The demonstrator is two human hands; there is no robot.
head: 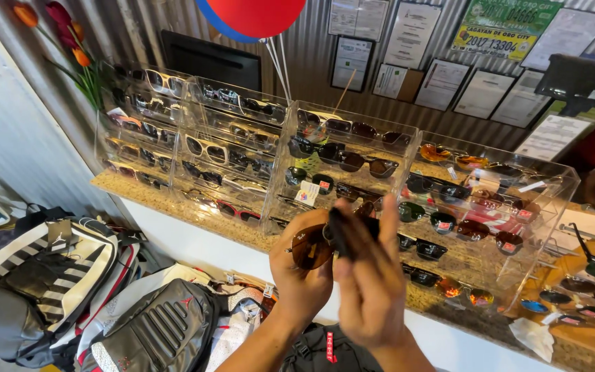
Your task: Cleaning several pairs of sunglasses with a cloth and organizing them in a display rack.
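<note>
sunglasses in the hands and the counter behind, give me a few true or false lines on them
1. Both hands hold one pair of sunglasses. True: left hand and right hand grip it.
2. The held pair has blue lenses. False: the lens in view is brown.
3. Clear display cases of sunglasses stand on the counter. True.
4. Backpacks hang on the wall. False: they lie low, below the counter.
5. A red balloon hangs at the top. True.
</note>
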